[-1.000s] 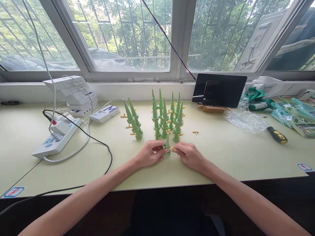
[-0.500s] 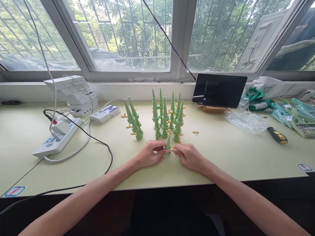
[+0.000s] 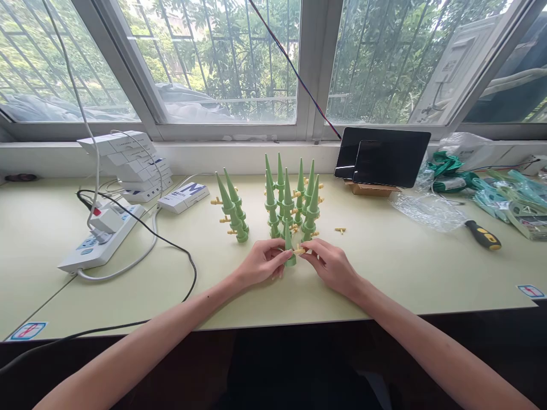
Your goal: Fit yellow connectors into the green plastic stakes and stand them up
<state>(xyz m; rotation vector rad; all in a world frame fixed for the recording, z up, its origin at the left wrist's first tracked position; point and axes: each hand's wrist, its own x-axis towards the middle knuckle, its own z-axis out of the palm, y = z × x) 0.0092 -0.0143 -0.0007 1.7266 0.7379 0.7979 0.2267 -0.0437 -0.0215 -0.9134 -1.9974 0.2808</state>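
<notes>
My left hand [image 3: 261,263] pinches a green plastic cone spike [image 3: 289,250] that stands upright on the pale green table [image 3: 384,273]. My right hand [image 3: 331,265] pinches a small yellow connector [image 3: 299,250] against the spike's right side. Just behind my hands stands a cluster of several upright green spikes [image 3: 293,196] with yellow side fittings. A leaning pair of spikes [image 3: 233,209] stands a little to the left. One loose yellow connector [image 3: 339,230] lies on the table to the right of the cluster.
A white power strip [image 3: 100,236] with cables and stacked white boxes [image 3: 128,162] sit at the left. A dark tablet [image 3: 382,156] leans at the window sill. A yellow-handled screwdriver [image 3: 482,234], clear plastic wrap [image 3: 427,210] and green packaged items [image 3: 508,196] lie at the right.
Both hands have lifted slightly and shifted away from me with the spike. The yellow connector now sits higher against the spike's side.
</notes>
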